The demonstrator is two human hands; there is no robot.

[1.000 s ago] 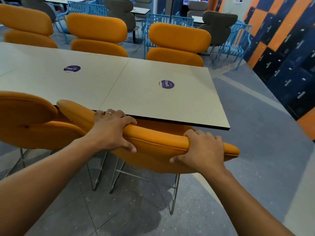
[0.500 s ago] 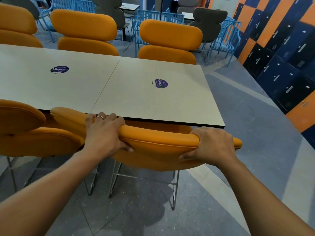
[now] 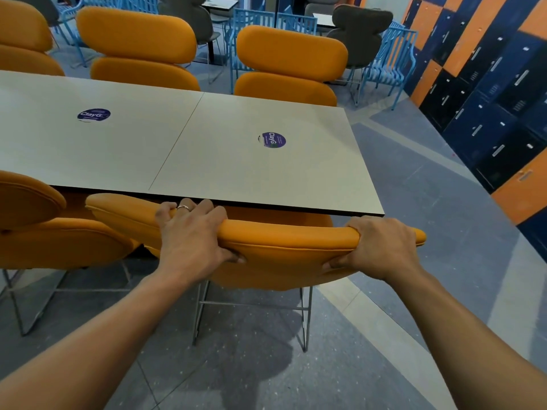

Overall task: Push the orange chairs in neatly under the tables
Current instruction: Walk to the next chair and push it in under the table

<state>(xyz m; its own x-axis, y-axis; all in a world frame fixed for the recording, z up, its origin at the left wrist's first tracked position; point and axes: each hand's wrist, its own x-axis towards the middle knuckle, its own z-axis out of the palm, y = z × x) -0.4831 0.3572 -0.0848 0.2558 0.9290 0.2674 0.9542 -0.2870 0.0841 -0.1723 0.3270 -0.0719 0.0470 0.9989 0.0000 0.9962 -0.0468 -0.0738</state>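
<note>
Both hands grip the top edge of the orange chair's (image 3: 284, 247) backrest: the left hand (image 3: 192, 235), wearing a ring, wraps over it left of centre, and the right hand (image 3: 381, 244) clasps it near the right end. Just beyond the knuckles lies the near edge of the white table (image 3: 236, 173), with the chair's seat tucked beneath it. A second orange chair (image 3: 44, 232) stands immediately left of the left hand.
</note>
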